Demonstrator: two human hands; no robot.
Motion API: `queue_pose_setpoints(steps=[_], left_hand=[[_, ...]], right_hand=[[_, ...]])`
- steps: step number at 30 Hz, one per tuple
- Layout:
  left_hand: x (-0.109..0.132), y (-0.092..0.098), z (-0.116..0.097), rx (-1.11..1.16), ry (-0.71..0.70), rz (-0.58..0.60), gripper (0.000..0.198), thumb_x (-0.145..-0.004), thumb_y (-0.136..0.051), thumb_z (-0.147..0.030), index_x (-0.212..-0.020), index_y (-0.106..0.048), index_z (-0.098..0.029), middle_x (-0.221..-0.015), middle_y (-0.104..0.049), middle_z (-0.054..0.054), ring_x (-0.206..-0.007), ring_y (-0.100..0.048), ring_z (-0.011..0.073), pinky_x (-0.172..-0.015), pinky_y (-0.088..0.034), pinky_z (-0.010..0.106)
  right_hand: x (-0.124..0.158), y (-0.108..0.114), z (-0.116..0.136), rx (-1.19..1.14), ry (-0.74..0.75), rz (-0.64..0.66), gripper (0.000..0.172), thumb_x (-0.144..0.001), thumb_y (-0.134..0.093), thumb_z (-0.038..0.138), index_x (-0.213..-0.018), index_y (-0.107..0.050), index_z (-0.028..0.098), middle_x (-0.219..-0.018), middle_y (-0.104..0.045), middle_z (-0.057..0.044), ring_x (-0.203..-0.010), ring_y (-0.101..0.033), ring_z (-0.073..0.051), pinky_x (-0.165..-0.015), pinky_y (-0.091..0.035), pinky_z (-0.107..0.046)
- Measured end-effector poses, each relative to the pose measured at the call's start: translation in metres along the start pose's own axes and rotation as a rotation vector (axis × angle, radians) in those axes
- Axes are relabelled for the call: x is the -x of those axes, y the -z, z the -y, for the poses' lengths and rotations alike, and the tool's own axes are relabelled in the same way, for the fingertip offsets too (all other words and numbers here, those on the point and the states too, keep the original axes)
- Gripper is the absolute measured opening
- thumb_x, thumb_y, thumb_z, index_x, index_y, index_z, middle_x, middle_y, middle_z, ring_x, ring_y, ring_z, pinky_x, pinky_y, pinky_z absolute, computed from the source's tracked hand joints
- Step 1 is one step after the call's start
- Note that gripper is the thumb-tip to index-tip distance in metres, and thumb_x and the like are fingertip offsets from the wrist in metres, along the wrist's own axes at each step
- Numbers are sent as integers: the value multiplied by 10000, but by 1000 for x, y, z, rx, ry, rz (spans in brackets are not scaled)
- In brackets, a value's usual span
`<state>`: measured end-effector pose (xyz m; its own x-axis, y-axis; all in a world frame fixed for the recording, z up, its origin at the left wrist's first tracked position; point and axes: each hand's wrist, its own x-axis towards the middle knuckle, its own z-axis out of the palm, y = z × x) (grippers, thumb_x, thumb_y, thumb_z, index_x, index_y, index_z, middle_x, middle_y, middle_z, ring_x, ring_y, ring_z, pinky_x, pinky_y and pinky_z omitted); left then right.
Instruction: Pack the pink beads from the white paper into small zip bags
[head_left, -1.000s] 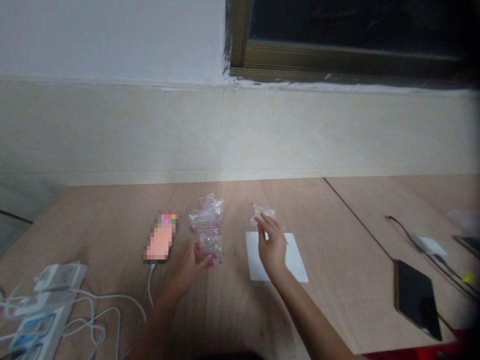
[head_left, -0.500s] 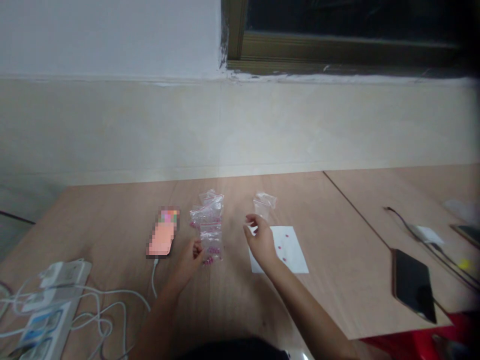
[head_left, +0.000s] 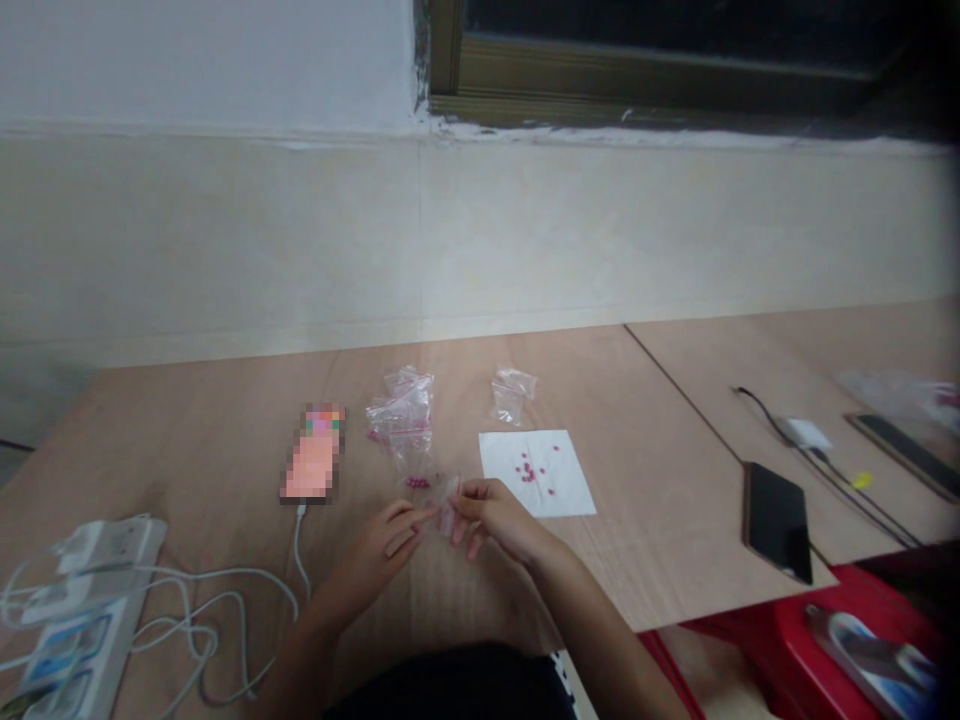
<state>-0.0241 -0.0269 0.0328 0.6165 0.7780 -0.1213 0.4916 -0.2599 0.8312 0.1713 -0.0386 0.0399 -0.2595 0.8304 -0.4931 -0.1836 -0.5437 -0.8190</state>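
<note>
A small clear zip bag point(head_left: 448, 508) is held up over the table between my two hands. My right hand point(head_left: 499, 515) pinches its right side between thumb and fingers. At its left edge, my left hand point(head_left: 391, 535) is closed with the fingertips on the plastic. Just beyond lies a pile of clear zip bags point(head_left: 405, 410) with pink-red beads point(head_left: 418, 482) in the nearest one. A white paper sheet point(head_left: 577, 495) to the right carries several loose pink-red beads point(head_left: 528, 472). Behind that sheet rest more clear bags point(head_left: 510, 398) that look empty.
On the left, a phone with a blurred screen point(head_left: 311, 465) is plugged into a white cable, near a power strip point(head_left: 112, 590) with tangled cords. A dark phone point(head_left: 778, 520) lies at the right edge, by a black cable point(head_left: 832, 465). Below stands a red stool point(head_left: 802, 630).
My right hand has come from the far bags back to my left hand, bringing a small zip bag. The bead cluster on the paper is now uncovered. The view has shifted slightly.
</note>
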Motion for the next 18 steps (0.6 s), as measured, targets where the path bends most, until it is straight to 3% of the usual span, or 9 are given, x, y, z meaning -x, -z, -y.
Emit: queue_pose_setpoints(steps=[4, 9, 13, 18], left_hand=[[-1, 9, -12, 35, -23, 110, 199, -818, -523, -299, -973, -626, -229, -842, -615, 6, -759, -572, 150, -726, -458, 259], [-14, 4, -28, 93, 15, 179, 230, -831, -502, -355, -758, -626, -175, -667, -600, -18, -619, -520, 119, -567, -406, 208], [-19, -9, -23, 181, 112, 267, 278, -815, -515, -401, -745, -610, -150, -600, -546, -36, -500, -467, 85, -447, -369, 173], [-17, -10, -16, 352, 185, 382, 341, -844, -440, -457, -803, -576, -147, -611, -512, -36, -487, -506, 87, -438, -427, 180]], right_hand=[[7, 5, -8, 5, 0, 40, 436, -579, -673, 554, -617, -572, 132, -484, -602, -12, -413, -566, -123, -406, -457, -239], [2, 1, -15, 94, 47, 31, 432, -589, -672, 559, -572, -545, 147, -437, -561, 25, -317, -478, -79, -321, -374, -193], [1, -1, -22, 111, 53, 31, 445, -600, -659, 576, -567, -536, 149, -408, -517, 47, -289, -415, -56, -281, -294, -171], [5, 2, -22, 58, 81, 158, 406, -661, -632, 536, -600, -564, 140, -496, -563, 25, -350, -470, -65, -351, -373, -191]])
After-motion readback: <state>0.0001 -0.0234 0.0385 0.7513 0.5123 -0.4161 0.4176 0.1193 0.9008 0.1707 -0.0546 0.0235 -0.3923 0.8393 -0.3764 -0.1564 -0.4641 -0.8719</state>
